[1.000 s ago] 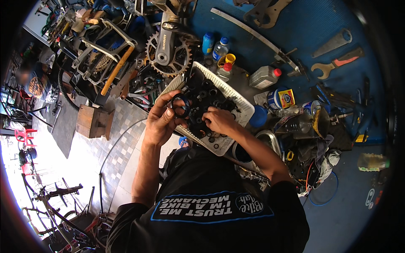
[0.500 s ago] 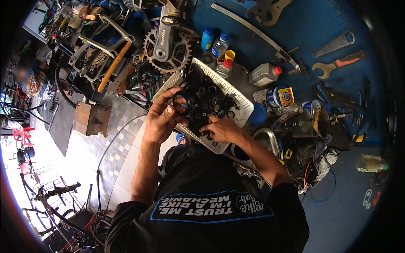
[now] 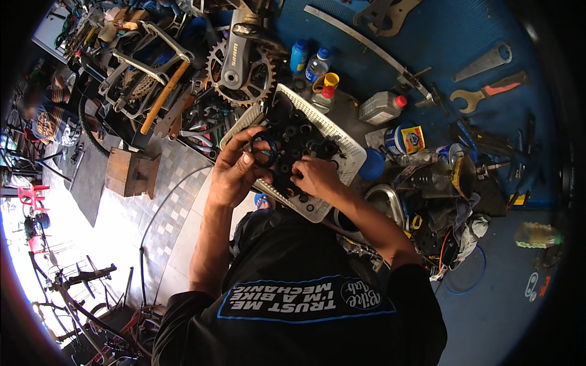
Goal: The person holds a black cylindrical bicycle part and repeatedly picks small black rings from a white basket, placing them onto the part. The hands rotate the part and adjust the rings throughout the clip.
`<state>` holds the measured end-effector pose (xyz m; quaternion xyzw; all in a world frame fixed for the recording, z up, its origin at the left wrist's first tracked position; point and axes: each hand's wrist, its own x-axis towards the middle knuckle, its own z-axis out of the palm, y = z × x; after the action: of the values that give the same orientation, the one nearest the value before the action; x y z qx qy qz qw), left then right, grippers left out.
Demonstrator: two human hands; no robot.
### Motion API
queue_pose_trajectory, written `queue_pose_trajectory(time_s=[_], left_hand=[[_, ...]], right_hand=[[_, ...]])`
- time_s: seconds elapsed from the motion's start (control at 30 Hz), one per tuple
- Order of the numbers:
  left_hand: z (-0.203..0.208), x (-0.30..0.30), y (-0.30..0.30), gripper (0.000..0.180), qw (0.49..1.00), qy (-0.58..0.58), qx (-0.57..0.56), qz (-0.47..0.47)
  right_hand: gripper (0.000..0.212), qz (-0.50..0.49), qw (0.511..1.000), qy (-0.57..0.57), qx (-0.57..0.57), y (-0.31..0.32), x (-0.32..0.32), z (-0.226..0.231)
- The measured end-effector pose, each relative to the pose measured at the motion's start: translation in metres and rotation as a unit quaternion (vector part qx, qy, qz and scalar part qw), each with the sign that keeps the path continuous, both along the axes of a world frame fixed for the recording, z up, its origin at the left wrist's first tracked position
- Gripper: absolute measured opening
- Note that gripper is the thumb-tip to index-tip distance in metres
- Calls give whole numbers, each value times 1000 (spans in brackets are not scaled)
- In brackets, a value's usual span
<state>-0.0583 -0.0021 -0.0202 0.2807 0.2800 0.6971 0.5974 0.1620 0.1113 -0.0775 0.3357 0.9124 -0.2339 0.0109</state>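
Over the left side of a white perforated plastic basket [image 3: 353,145], my left hand [image 3: 232,174] is closed around a black ring [image 3: 265,164], thumb pressed against its near side. Small black rings, caps and spacers [image 3: 298,132] lie heaped inside the basket. My right hand [image 3: 318,178] reaches in from the right, with its fingers bent down among these parts. Its fingertips are pressed together, and whatever they hold is too small and hidden to make out.
A bicycle crank with a toothed chainring [image 3: 241,73] stands just beyond the basket. Bottles, including a grey one with a red cap [image 3: 381,108], stand at the right on the bench. A wooden-handled hammer [image 3: 166,96] and metal frame parts lie left. A wooden box [image 3: 130,172] stands lower.
My right hand has moved slightly up and left within the basket, its fingers now more curled. My left hand keeps the black ring in the same place.
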Motion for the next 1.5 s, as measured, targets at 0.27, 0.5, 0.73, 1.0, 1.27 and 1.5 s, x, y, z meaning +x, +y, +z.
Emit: queue_pose_trajectory(time_s=[0.27, 0.5, 0.73, 1.0, 1.27, 1.5], left_hand=[[4, 0, -1, 67, 1000, 2, -2, 9], [4, -1, -2, 66, 1000, -4, -8, 12], [6, -2, 1, 64, 1000, 1, 0, 1], [6, -3, 2, 65, 1000, 6, 2, 0], [8, -3, 3, 65, 1000, 3, 0, 1], [6, -2, 2, 64, 1000, 6, -5, 4]], right_hand=[[24, 18, 999, 26, 29, 2, -11, -31], [21, 3, 1000, 7, -13, 9, -13, -31], [21, -16, 999, 10, 35, 1, -22, -18], [18, 1, 999, 24, 46, 2, -19, -29], [21, -38, 999, 12, -20, 4, -17, -31], [19, -31, 998, 32, -38, 28, -5, -19]])
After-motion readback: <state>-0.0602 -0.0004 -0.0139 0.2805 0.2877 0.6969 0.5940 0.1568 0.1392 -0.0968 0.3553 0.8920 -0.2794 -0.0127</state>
